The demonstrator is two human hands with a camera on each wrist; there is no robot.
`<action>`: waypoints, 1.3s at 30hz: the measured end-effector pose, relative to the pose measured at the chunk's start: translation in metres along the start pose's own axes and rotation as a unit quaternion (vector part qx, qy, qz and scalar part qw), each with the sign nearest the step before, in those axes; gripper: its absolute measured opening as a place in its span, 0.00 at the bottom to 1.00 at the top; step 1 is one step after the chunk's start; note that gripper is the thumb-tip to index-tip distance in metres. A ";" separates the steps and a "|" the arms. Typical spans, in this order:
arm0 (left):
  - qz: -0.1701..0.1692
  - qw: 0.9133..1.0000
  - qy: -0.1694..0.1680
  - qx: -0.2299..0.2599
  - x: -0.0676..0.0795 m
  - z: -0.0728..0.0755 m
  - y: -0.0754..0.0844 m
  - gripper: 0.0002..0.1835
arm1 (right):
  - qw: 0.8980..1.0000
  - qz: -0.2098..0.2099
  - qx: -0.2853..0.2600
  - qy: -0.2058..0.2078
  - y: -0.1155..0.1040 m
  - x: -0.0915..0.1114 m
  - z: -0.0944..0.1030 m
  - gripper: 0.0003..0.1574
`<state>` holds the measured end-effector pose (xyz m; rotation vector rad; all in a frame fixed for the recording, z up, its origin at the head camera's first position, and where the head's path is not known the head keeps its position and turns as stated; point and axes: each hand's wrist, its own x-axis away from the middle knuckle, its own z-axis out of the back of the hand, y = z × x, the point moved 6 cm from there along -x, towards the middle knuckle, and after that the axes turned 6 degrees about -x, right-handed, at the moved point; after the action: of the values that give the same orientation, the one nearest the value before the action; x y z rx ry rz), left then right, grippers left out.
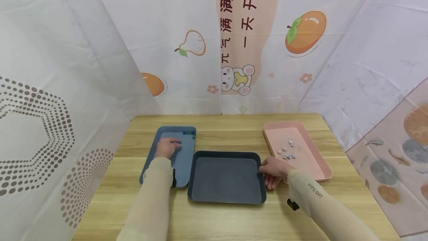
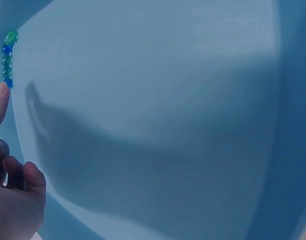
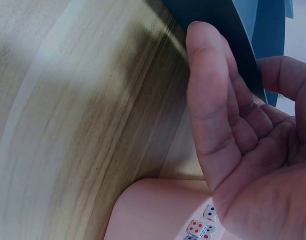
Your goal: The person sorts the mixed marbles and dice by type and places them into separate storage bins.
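My left hand (image 1: 168, 148) is over the blue tray (image 1: 146, 170), with a small blue marble (image 1: 180, 143) pinched at the fingertips; the left wrist view mostly hides this pinch, while the other fingers (image 2: 35, 180) curl in below. Just beyond, several green and blue glass marbles (image 2: 6, 60) line up along the tray's far wall. With my right hand (image 1: 275, 166) I grip the right wall of the dark grey tray (image 1: 227, 179). The thumb (image 3: 280, 72) lies on the inner side of that wall and the fingers are outside it. Nothing lies inside the grey tray.
To the right, a pink tray (image 1: 319, 159) holds several white dice (image 1: 289, 156), close beside my right hand. All three trays stand on a wooden table (image 1: 230, 129). Printed curtains (image 1: 187, 92) hang behind the table and at both sides.
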<state>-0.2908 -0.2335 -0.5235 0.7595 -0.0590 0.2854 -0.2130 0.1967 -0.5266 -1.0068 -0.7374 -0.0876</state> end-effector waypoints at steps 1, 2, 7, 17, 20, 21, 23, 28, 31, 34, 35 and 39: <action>0.001 1.000 0.000 0.001 0.000 -0.001 0.001 0.12 | 1.000 0.002 0.000 -0.001 0.000 0.000 0.000 0.16; 0.000 1.000 0.000 0.000 0.000 -0.002 0.002 0.12 | 1.000 0.004 0.000 -0.001 0.000 0.000 0.000 0.16; -0.004 1.000 0.008 -0.026 0.003 -0.002 0.007 0.12 | 1.000 0.004 0.000 -0.001 -0.001 0.000 0.000 0.16; 0.004 0.998 0.013 -0.055 0.003 -0.004 0.010 0.12 | 1.000 0.006 0.004 0.000 0.000 0.001 0.000 0.15; 0.005 0.999 0.014 -0.050 0.002 -0.006 0.008 0.13 | 1.000 0.008 0.004 0.000 0.000 0.002 0.000 0.16; 0.008 0.999 0.014 -0.045 0.002 -0.006 0.007 0.13 | 1.000 0.008 0.003 -0.001 0.000 0.002 0.000 0.16; 0.011 0.999 0.017 -0.041 0.002 -0.007 0.006 0.13 | 1.000 0.008 0.003 -0.002 0.000 0.002 0.000 0.15; 0.014 0.999 0.021 -0.035 0.002 -0.008 0.005 0.13 | 1.000 0.007 0.005 -0.005 0.000 0.002 -0.001 0.14; 0.017 0.999 0.021 -0.037 0.003 -0.009 0.003 0.12 | 1.000 0.008 0.006 -0.006 0.000 0.003 -0.001 0.14; 0.022 0.998 0.023 -0.046 0.003 -0.010 0.002 0.12 | 1.000 0.013 0.005 -0.009 -0.001 0.003 -0.002 0.15; 0.023 0.998 0.024 -0.050 0.003 -0.010 0.001 0.12 | 1.000 0.014 0.005 -0.010 -0.001 0.004 -0.002 0.15; 0.021 0.997 0.033 -0.062 0.003 -0.011 0.000 0.12 | 1.000 0.016 0.006 -0.010 -0.001 0.004 -0.003 0.16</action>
<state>-0.2887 -0.2254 -0.5306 0.6261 -0.0302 0.3432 -0.2090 0.1947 -0.5240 -1.0100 -0.7396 -0.0446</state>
